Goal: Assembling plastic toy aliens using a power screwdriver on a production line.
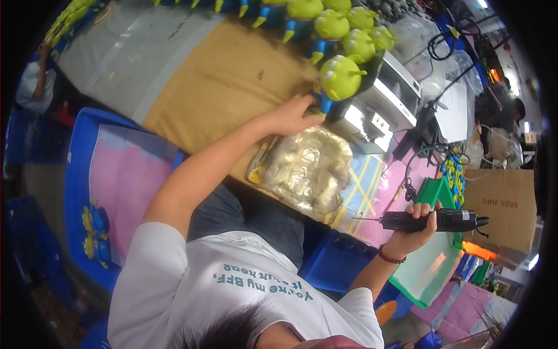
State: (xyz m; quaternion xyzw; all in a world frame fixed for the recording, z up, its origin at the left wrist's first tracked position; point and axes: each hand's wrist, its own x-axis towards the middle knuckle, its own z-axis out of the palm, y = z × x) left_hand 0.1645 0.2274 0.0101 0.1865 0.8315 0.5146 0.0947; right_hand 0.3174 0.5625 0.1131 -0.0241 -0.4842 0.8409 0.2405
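Observation:
My left hand (292, 116) reaches over the bench, its fingers closed at the blue lower body of a green-headed toy figure (340, 78). Part of that body is hidden behind the fingers. In my right hand (419, 216) is a black electric screwdriver (456, 220), held level with its thin bit pointing left. Just below my left hand lies a crumpled, shiny, tape-covered pad (308, 168) on the bench edge.
More green-headed toy figures (305, 8) line the bench's far side. A white-and-grey box-like device (378, 110) stands beside them. Blue bin (78, 168) is at left with toy parts (96, 230); green tray (427, 285) and cardboard box (500, 209) are at right. Black cables (444, 43) hang nearby.

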